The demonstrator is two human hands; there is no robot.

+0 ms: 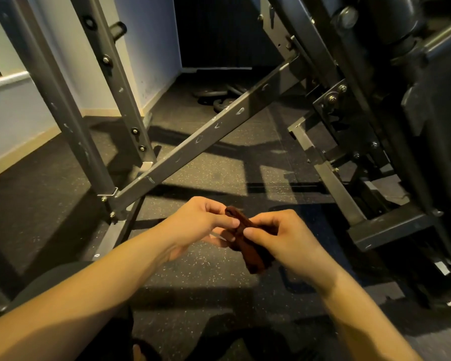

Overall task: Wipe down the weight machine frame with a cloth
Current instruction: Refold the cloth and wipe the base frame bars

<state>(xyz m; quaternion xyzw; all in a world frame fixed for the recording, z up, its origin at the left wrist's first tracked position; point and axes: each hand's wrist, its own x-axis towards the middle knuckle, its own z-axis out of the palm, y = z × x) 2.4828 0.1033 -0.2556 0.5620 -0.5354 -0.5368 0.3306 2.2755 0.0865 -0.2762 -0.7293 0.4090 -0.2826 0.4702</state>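
Cloth (248,238): dark reddish-brown fabric, soft and bunched into a narrow folded strip, held in mid-air between both hands above the floor, apart from every part of the machine. Its lower end hangs free below the right hand.

Left hand (201,225): fingers curled, thumb and fingertips pinching the upper end of the cloth. Forearm bare, entering from the lower left.

Right hand (279,235): fingers curled round the middle of the cloth, thumb pressed on top of it. Forearm bare, entering from the lower right.

Weight machine frame (206,136): square-section steel tube, grey painted, matte, with chipped paint marks along a long diagonal brace that rises from lower left to upper right. Two slanted uprights (63,105) on the left, same square tube, joined at the base with brackets and hex bolts. Right side: darker, heavier members, a bolted plate (333,100) with visible nuts, and a thick black cylindrical part at the upper right.

Floor (206,269): black rubber matting, flat, speckled with pale flecks, crossed by hard shadows.

Weight plates (219,96): dark round discs lying flat on the floor behind the brace, near the wall; detail is dim.

Wall (16,118): smooth, pale blue-grey, with a light skirting strip at its foot.
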